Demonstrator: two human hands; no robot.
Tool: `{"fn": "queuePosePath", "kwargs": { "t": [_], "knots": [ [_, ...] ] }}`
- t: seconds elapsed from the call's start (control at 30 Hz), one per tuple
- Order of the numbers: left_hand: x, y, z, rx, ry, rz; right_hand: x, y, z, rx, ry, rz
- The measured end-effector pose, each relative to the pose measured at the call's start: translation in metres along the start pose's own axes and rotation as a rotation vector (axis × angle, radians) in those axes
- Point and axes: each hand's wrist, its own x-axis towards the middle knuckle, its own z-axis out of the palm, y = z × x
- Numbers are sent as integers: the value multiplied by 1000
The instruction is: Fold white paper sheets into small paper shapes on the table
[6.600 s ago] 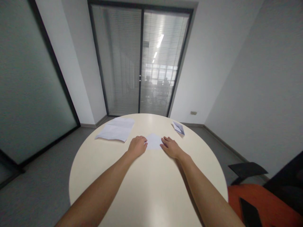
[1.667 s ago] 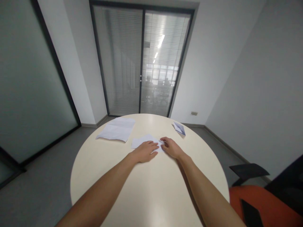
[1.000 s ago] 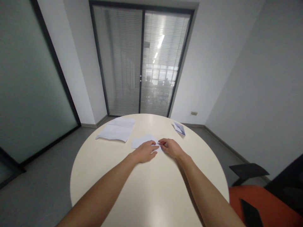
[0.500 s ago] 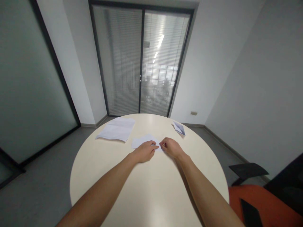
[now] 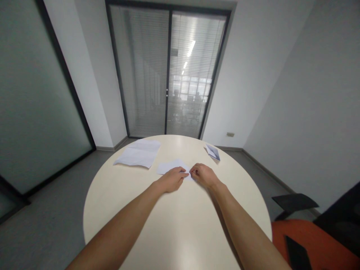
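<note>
A small white folded piece of paper [image 5: 171,165] lies flat near the middle of the round table. On its near edge rests my left hand [image 5: 172,180], palm down, with thumb and forefinger stretched out and a gap between them. My right hand [image 5: 203,174] is closed at the paper's right end, its thumb and forefinger pinched on the edge. The fingertips of both hands are close together. Part of the paper is hidden under the hands, so its folds there do not show.
A larger creased white sheet [image 5: 139,153] lies at the table's far left. Toward the far right edge stands a folded paper [image 5: 213,152]. The pale round table [image 5: 168,232] reaches close to a glass door [image 5: 167,75]. An orange chair [image 5: 309,240] is at the right.
The small paper has shifted very slightly to the right at its left end. Both hands stay in almost the same place.
</note>
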Motion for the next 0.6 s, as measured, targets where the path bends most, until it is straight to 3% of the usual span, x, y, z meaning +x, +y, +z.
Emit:
{"fn": "queuePosePath", "kwargs": {
  "t": [0.33,0.43,0.6],
  "knots": [
    [-1,1,0,83,-78,-77,2,5,5,64,-44,-94],
    [-1,-1,-3,91,-34,-123,1,7,4,41,-12,-59],
    [-4,-15,-16,225,68,-391,-3,16,-2,-12,-3,-9]
  ]
}}
